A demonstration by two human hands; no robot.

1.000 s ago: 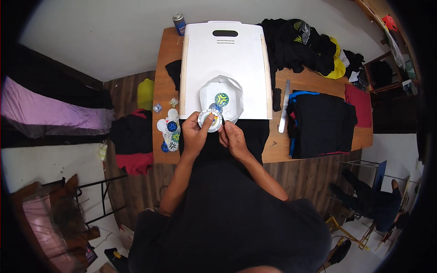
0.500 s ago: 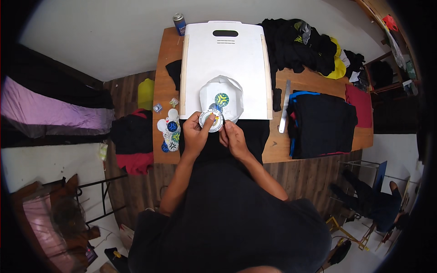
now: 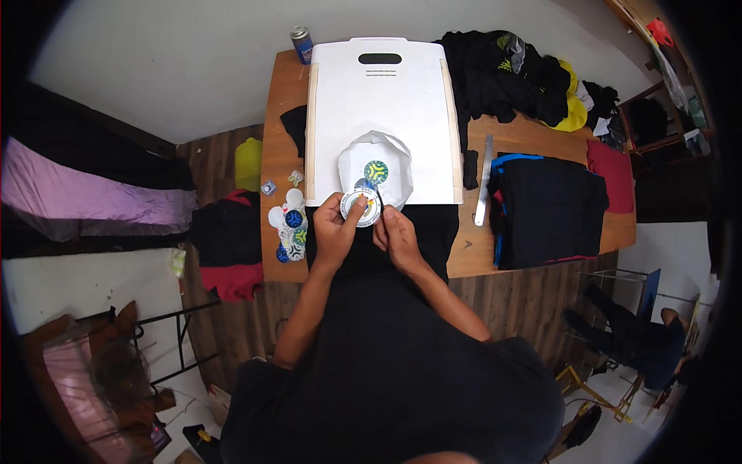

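Note:
Pinched between thumb and fingers of my left hand (image 3: 332,236) is a round white patch (image 3: 361,207) with a coloured emblem and a lettered rim. Close against its right edge, my right hand (image 3: 399,238) has its fingers pressed together on something small and dark that I cannot make out. Under and beyond the patch lies an open white bag (image 3: 398,158), its rim spread out. A round green and blue patch (image 3: 376,171) rests inside it. The bag sits at the near end of a white board (image 3: 382,100) with a handle slot.
Left of the board, several round patches (image 3: 293,232) lie piled on the wooden table (image 3: 286,93), with a spray can (image 3: 301,45) behind. A metal ruler (image 3: 483,182) and folded black clothes (image 3: 550,213) are on the right. Dark garments (image 3: 502,77) heap at the back right.
The patch in my left hand has shifted very slightly to the right. Both hands otherwise keep their grip and place; the whole view has moved a little.

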